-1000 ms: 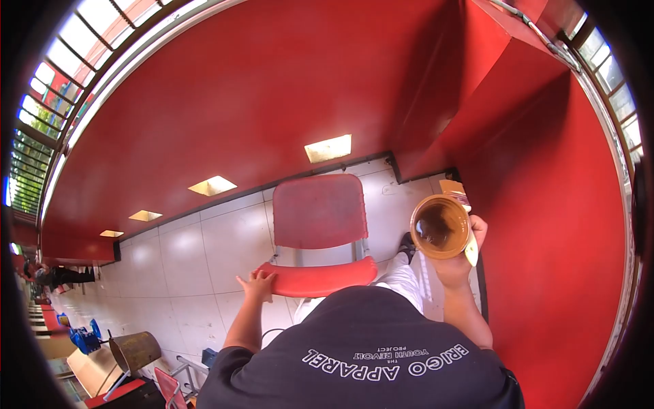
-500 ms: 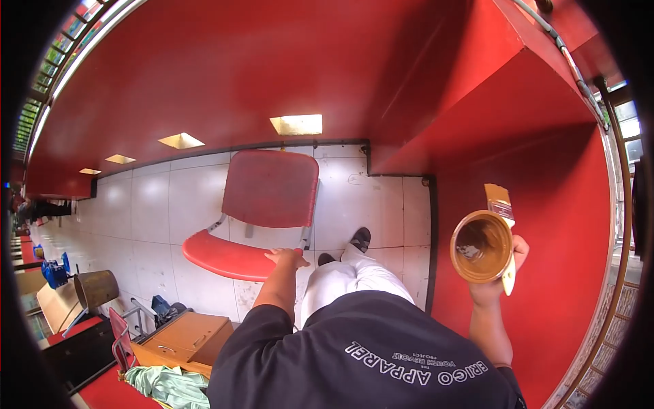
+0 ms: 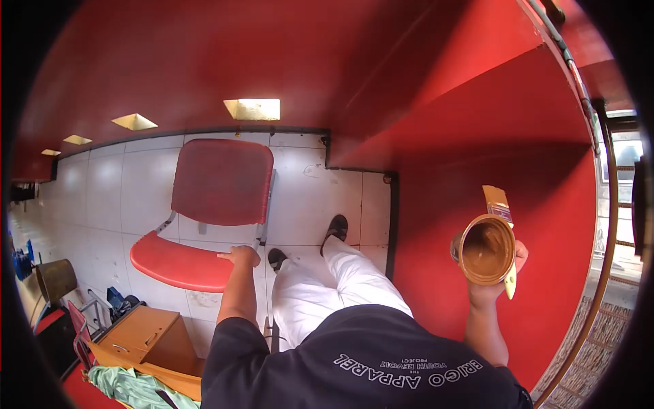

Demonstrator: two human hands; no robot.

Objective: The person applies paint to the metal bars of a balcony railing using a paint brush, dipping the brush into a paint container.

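From my remote seat I see the left hand [image 3: 240,256] resting on the near edge of the red chair [image 3: 204,218], right at the seat's rim, knuckles up and one finger stretched along the edge. I cannot tell whether it actually grips the seat or only lies on it. The right hand [image 3: 496,283] is closed around a paint can [image 3: 485,249], held up near the red wall [image 3: 477,136] with its open mouth turned towards me and brown paint inside. A paintbrush [image 3: 498,202] is pinned against the can by the same hand, bristles sticking up past the rim and the pale handle pointing down. The chair stands on the white tiled floor [image 3: 306,198]. A wooden box [image 3: 139,334] sits below the chair, with a green cloth [image 3: 129,388] just beside it
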